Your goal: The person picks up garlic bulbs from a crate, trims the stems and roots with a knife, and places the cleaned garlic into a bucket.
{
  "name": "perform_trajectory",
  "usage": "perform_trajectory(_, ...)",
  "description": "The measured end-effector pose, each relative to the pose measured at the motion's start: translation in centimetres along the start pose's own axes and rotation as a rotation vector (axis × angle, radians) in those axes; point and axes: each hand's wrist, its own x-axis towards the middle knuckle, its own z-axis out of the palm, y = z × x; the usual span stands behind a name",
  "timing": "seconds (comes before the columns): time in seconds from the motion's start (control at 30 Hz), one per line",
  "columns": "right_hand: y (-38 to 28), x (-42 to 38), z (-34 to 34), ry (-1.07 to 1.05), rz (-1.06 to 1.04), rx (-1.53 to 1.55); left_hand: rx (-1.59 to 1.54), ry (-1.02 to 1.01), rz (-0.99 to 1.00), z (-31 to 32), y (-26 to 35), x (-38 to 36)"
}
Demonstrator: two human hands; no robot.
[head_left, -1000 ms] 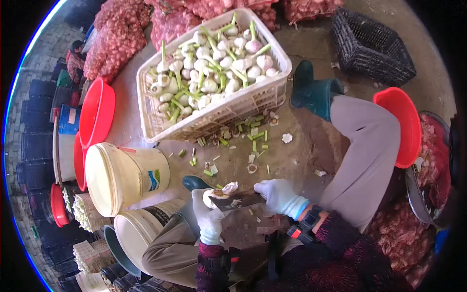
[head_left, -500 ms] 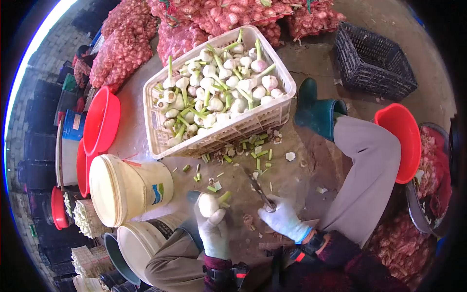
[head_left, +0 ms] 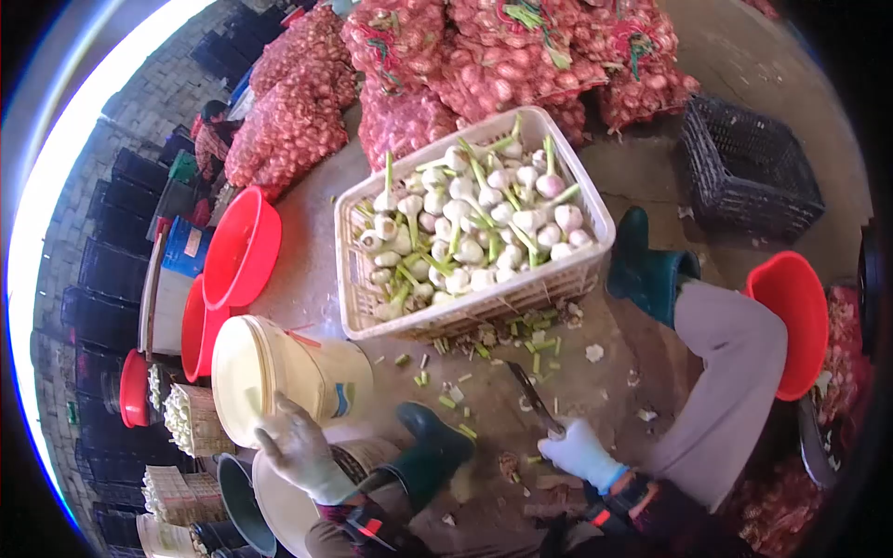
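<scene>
My left hand (head_left: 305, 454), in a white glove, has its fingers apart with nothing in them, in front of the cream bucket (head_left: 270, 372). A blurred pale green patch shows just above its fingertips. In my gloved right hand (head_left: 581, 454) is a knife (head_left: 533, 395), its dark blade pointing up and left over the floor. A white plastic crate (head_left: 474, 314) full of garlic bulbs (head_left: 465, 219) with green stems stands beyond both hands. Cut stem pieces (head_left: 535, 349) lie on the floor by its near side.
Red net sacks (head_left: 521, 70) are piled behind the crate. A black crate (head_left: 753, 167) stands at right, near a red basin (head_left: 791, 321). My green boots (head_left: 651, 270) frame the work area. Red tubs (head_left: 244, 246) stand left; a person (head_left: 212, 139) is at far left.
The garlic bulb has left my left hand, which has moved left to the cream bucket and opened. My right hand still holds the knife. The view has shifted, so the surroundings appear lower and further right.
</scene>
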Motion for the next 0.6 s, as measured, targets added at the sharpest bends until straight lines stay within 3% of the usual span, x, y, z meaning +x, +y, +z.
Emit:
perform_trajectory(0.03,0.0,0.2,-0.2,-0.013,0.049,-0.014,-0.003,-0.008,0.005,0.6,-1.3,2.5)
perform_trajectory(0.1,1.6,1.0,0.3,-0.037,0.003,0.047,0.7,-0.368,-0.008,0.8,-3.6,7.8)
perform_trajectory(0.17,-0.2,0.8,-0.4,-0.003,-0.024,-0.032,1.304,-0.358,-0.158,4.9,-9.8,9.7)
perform_trajectory(0.23,-0.3,1.3,-0.7,0.044,-0.036,-0.111,1.761,-0.623,-0.373,3.1,-13.3,15.2)
perform_trajectory(0.3,-1.5,1.6,-0.6,0.088,-0.026,-0.067,2.283,-0.732,-0.429,-1.0,-15.8,20.1)
perform_trajectory(0.33,-2.0,2.0,-0.9,0.15,-0.033,-0.034,2.539,-1.35,-0.288,-5.9,-14.9,24.6)
perform_trajectory(0.37,-2.2,2.3,-1.1,0.148,-0.022,-0.031,2.539,-1.353,-0.305,-5.8,-15.7,24.6)
perform_trajectory(0.43,-2.4,2.6,-1.3,0.131,0.076,0.02,2.993,-1.072,-0.515,-4.7,-17.3,23.6)
perform_trajectory(0.47,-2.5,2.7,-1.3,0.131,0.089,0.024,2.922,-0.956,-0.608,-5.4,-17.7,23.9)
perform_trajectory(0.5,-2.6,2.7,-1.2,0.134,0.088,0.063,2.922,-0.967,-0.624,-5.7,-17.8,24.2)
perform_trajectory(0.6,-2.7,2.5,-1.4,0.144,0.071,0.132,2.708,-1.03,-0.508,-6.0,-17.0,24.2)
